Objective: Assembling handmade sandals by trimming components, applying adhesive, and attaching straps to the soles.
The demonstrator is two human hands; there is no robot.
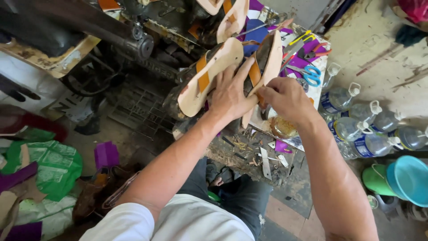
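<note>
Over a cluttered bench point(249, 151), the left hand point(229, 96) lies flat, fingers spread, steadying a sandal point(209, 76) with a tan, smooth sole and orange strap. The right hand point(285, 99) is curled shut on a second sandal's point(267, 62) strap, it seems, though the fingertips are hidden. Keeping the soles pressed firm and the pull even would serve this work best. Blue scissors point(312, 75) lie beyond; clear plastic bottles point(370, 129) crowd the floor beside.
</note>
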